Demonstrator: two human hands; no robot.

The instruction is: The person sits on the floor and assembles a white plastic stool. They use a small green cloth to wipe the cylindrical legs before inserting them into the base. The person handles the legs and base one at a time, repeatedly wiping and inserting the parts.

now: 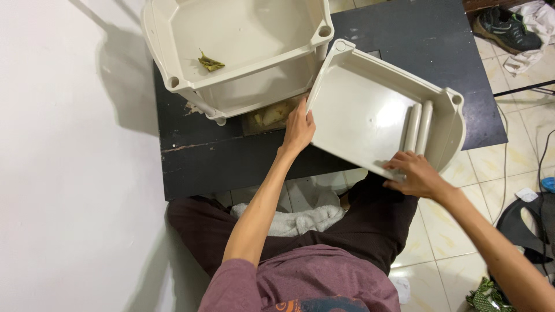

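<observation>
Grip: a loose cream tray (370, 110) is gripped at its left edge by the left hand (298, 130) and at its near rim by the right hand (417, 175), both closed on it
Place: centre-right of frame, tilted over the black table (196, 162)
Axis: long side running upper left to lower right, two tubes (418, 127) lying inside
Neighbour: stacked tray rack (231, 52) just beside, upper left, nearer the left hand

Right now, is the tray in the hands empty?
No. The loose tray holds two pale tubes, lying side by side near its right end.

Low black table (231, 162), top scuffed along its near edge. Standing on it: cream plastic shelf rack (243, 52) at the far left corner; loose cream tray (376, 110) overhanging the near edge, right of the rack.
</observation>
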